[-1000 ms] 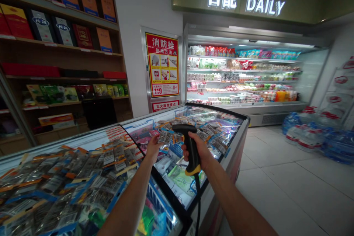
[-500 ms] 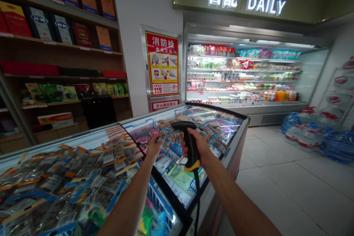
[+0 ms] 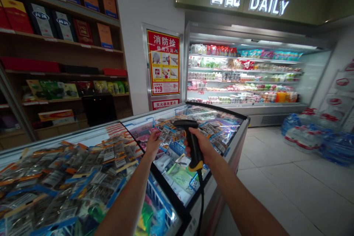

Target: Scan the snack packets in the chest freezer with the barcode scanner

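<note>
Black scanner [image 3: 195, 151] in right hand [image 3: 204, 146] above freezer [image 3: 238, 142]

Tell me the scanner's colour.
The scanner is mostly black, yellow at its lower end; see the head view.

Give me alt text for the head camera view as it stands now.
A right hand holds a corded black-and-yellow barcode scanner above a glass-topped chest freezer strewn with clear packets; the left hand is near them, its grip unclear. Behind stand a lit refrigerated display case under a "DAILY" sign and, to the left, shelves of boxes.
</note>
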The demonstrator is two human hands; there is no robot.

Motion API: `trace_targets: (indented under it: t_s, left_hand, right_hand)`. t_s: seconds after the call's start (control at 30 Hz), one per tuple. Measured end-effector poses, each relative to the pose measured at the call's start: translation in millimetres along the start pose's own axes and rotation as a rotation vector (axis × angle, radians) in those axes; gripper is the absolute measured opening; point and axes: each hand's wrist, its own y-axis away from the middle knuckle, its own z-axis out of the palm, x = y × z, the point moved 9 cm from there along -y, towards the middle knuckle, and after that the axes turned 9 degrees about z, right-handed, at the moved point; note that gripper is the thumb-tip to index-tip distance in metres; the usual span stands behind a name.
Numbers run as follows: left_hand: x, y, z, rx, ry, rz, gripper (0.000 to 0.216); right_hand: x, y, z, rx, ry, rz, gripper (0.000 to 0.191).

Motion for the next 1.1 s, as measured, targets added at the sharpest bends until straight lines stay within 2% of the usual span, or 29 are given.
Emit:
trace_targets:
  t_s: [0.17, 0.33, 0.43, 0.57, 0.87, 1.1]
  left_hand:
    - [1, 1, 0, -0.006, 0.034, -0.030, 0.042]
    - [2, 4, 3, -0.037, 0.029, -0.049, 0.042]
    - [1, 5, 0, -0.055, 0.011, -0.093, 0.041]
    - [-1, 5, 1, -0.167, 0.010, -0.174, 0.033]
    - [6, 9, 6, -0.258, -0.006, -0.209, 0.036]
    - [5, 5, -1, -0.187, -0.068, -0.167, 0.026]
  right_hand:
    - [7, 2, 0, -0.008, 0.013, 0.056, 0.028]
    - [11, 1, 2, -0.002, 0.035, 0.041, 0.027]
    - [6, 2, 3, -0.036, 0.115, -0.013, 0.027]
    - [-4, 9, -4, -0.025, 0.269, -0.104, 0.025]
    - [11, 18, -27, 0.034, 0.325, 0.019, 0.023]
    - [12, 20, -32, 0.045, 0.277, 0.034, 0.022]
